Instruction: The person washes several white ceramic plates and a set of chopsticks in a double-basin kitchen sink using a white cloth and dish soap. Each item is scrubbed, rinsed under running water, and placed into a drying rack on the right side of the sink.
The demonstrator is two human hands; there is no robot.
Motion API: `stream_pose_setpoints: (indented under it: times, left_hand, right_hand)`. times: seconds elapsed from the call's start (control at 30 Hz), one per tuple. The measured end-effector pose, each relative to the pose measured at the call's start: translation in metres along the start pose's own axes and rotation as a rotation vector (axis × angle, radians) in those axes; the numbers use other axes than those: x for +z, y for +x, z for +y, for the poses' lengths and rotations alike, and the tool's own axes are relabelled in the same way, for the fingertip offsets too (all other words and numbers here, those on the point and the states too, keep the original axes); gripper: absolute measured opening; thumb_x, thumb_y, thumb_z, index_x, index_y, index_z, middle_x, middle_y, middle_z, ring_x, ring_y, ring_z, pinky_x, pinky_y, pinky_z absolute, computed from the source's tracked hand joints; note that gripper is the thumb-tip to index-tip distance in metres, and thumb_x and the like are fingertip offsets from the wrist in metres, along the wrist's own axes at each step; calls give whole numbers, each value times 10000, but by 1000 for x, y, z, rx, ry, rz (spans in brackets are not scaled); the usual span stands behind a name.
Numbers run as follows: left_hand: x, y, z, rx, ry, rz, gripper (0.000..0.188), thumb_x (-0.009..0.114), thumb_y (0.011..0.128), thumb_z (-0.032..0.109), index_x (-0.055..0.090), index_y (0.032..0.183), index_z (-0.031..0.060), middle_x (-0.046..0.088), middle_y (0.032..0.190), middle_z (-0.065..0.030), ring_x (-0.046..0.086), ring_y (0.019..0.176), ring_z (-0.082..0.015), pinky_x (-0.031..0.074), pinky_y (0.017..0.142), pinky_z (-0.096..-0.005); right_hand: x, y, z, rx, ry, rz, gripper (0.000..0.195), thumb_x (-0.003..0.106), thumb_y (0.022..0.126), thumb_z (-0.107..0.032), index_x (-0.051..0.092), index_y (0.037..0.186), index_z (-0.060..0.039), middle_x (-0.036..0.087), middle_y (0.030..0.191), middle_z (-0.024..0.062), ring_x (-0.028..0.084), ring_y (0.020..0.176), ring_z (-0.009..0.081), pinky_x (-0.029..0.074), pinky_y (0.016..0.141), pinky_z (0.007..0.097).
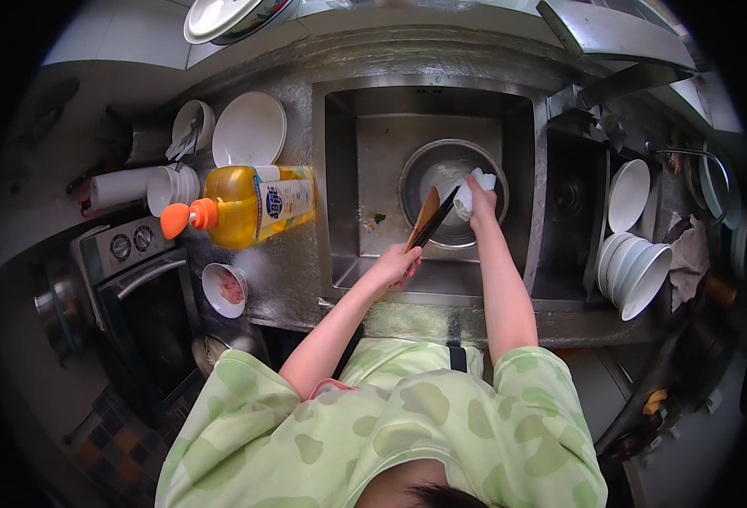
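Observation:
My left hand (397, 265) grips a bundle of utensils over the front of the steel sink (348, 190). In the bundle are a wooden spatula (427, 213) and dark chopsticks (440, 216), with their far ends pointing up and to the right. My right hand (483, 203) holds a crumpled white cloth (469, 200) close to those far ends; whether the cloth touches them I cannot tell. Beneath both hands a round metal basin (419, 166) sits in the sink, its bottom partly hidden by the hands and utensils. Small food scraps (376, 218) lie on the sink floor left of the basin.
Left of the sink lies a large pump bottle of yellow liquid (234, 219), near a white plate (249, 130), stacked bowls (173, 189) and a bowl of raw meat (227, 290). At right are a smaller dark basin (567, 254), a bowl stack (634, 273) and a grey rag (689, 260).

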State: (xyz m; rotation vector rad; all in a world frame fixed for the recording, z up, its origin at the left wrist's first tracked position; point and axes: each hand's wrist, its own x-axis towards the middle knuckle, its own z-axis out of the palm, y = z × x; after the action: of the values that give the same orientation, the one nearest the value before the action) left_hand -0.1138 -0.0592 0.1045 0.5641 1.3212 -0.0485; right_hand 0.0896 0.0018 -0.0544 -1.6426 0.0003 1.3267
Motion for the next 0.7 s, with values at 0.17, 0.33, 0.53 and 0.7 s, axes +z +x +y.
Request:
stream_pose_setpoints:
  times: [0.17, 0.33, 0.53, 0.7]
  left_hand:
    - [3, 21, -10, 174, -18, 114, 190, 447, 957, 209, 537, 933, 45, 537, 608, -12, 457, 428, -67, 358, 370, -230]
    - [26, 41, -13, 205, 341, 285, 238, 495, 890, 191, 517, 1077, 45, 599, 758, -120, 582, 632, -256, 473, 565, -392]
    - [55, 39, -9, 176, 747, 484, 682, 570, 823, 339, 323, 1344, -26, 536, 1169, -261, 555, 1046, -398, 462, 869, -451]
    - [31, 63, -32, 238, 529, 356, 985, 601, 722, 636, 254, 1393, 3, 459, 1271, -177, 521, 1123, -283, 464, 885, -390]
  right_hand:
    - [-13, -54, -28, 113, -70, -160, 472, 646, 856, -305, 524, 1187, 8, 614, 1062, 94, 606, 948, 200, 477, 810, 330]
    - [-4, -102, -25, 291, 98, -421, 508, 602, 881, -395, 502, 1205, -17, 598, 1089, 67, 579, 1001, 180, 457, 847, 346]
    - [8, -106, 1, 73, -184, -167, 555, 754, 743, -155, 443, 1178, -7, 585, 1019, 91, 602, 900, 194, 502, 745, 331]
    - [-4, -87, 22, 70, -122, -114, 421, 698, 721, -47, 517, 1098, 2, 608, 957, 98, 625, 808, 202, 522, 665, 332]
